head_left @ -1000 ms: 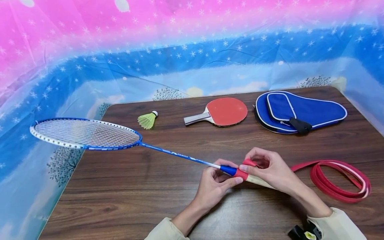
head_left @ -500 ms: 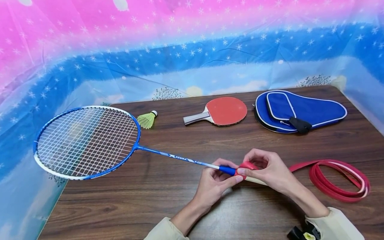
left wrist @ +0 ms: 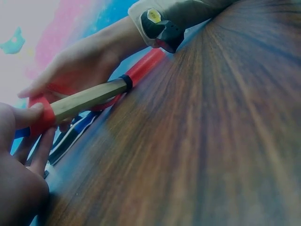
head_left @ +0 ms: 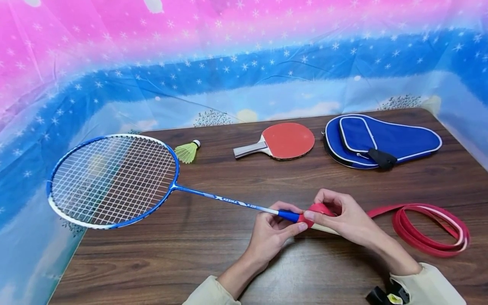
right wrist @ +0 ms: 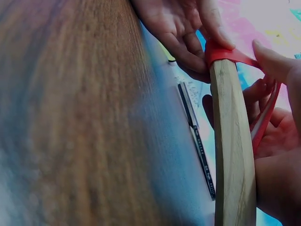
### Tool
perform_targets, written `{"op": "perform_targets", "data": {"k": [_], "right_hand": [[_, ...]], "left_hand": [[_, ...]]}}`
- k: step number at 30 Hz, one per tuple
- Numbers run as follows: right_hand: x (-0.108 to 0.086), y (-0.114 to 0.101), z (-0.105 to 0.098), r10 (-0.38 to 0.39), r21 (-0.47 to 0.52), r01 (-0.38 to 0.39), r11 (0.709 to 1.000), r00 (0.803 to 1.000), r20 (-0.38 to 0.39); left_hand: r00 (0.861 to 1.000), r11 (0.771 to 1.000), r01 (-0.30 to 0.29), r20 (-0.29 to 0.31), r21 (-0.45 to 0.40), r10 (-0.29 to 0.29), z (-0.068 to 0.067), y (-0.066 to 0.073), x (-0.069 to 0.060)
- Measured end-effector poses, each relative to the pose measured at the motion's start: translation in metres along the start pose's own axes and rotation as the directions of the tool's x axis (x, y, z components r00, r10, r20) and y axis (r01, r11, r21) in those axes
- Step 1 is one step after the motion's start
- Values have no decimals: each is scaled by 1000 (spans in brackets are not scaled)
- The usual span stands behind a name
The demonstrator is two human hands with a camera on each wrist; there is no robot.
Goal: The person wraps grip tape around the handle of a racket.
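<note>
A blue and white badminton racket is held above the table, its head to the left and its handle to the right. My left hand grips the top of the handle just below the blue cone, thumb and fingers around the red grip tape wound there. Between thumb and fingers my right hand pinches the tape's loose run, pulled off the handle. Below the wrap, the bare wooden handle shows in the right wrist view. The tape's remaining length lies in a loose coil on the table at right.
Behind the racket lie a yellow shuttlecock, a red table tennis bat and a blue bat case along the back of the wooden table. A patterned cloth hangs behind the table edge.
The racket has turned about its shaft, so its strung face, nearly edge-on a second ago, now shows broadly. The right hand has shifted slightly right with the tape; the left keeps its hold.
</note>
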State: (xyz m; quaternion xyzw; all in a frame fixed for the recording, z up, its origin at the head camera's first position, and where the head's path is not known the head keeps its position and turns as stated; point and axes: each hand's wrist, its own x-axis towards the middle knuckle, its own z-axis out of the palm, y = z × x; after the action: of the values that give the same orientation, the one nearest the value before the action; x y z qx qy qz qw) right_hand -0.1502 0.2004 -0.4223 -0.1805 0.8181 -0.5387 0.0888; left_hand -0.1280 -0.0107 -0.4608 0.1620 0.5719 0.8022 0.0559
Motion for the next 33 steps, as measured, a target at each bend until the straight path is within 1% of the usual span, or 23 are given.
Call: {"op": "perform_targets", "data": {"k": [7, 11, 14, 17, 20, 26, 29, 33], "right_hand": [[-1, -1, -1, -7, -27, 5, 1000, 998, -57], [0, 1, 0, -13, -56, 8, 998, 997, -79], [1, 3, 2, -22, -95, 12, 995, 994, -105], [1, 4, 4, -33, -124, 16, 992, 990, -135], [1, 4, 7, -39, -123, 18, 992, 986, -164], [2, 3, 10, -31, -99, 11, 995, 979, -199], [1, 2, 13, -43, -94, 22, 995, 974, -222], [1, 1, 16, -51, -94, 31, 995, 973, -224]], "left_hand": [[1000, 1000, 4, 19, 15, -4, 1, 0, 0], [999, 1000, -16, 34, 18, 15, 2, 0, -1], [999, 1000, -24, 28, 18, 24, 1, -1, -1], [1000, 1000, -14, 16, 16, 14, 0, -1, 0], [1000, 1000, -1, 11, 7, 1, 0, -1, 0], [1000, 1000, 11, 24, -29, -10, 0, -1, 0], [999, 999, 24, 24, -37, -24, 0, -1, 0], [999, 999, 38, 10, -28, -38, 1, -2, 0]]}}
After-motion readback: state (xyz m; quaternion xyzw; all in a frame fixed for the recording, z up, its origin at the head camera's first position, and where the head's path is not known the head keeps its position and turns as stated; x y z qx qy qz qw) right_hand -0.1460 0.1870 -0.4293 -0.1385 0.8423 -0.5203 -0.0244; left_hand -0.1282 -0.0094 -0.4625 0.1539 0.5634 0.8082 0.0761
